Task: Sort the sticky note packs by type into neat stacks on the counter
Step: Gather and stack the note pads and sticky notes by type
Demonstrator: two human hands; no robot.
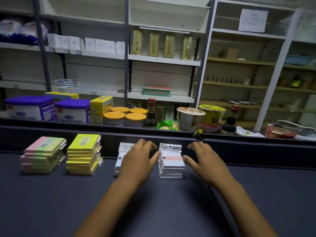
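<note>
Four stacks stand in a row on the dark worktop (171, 202). Both hands, fingers loose and holding nothing, flank the right-hand white pack stack (171, 166): left hand (138, 161) touching it, right hand (203, 159) just beside. The film-wrapped packs look light, stiff and slippery, best squeezed at the side edges.

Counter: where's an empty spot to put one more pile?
Bare counter lies right of the right hand, and in front of all the stacks. It is crowded from the pink-green stack and yellow stack to the white stack.

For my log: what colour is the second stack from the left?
Yellow packs, seen in the head view.
</note>
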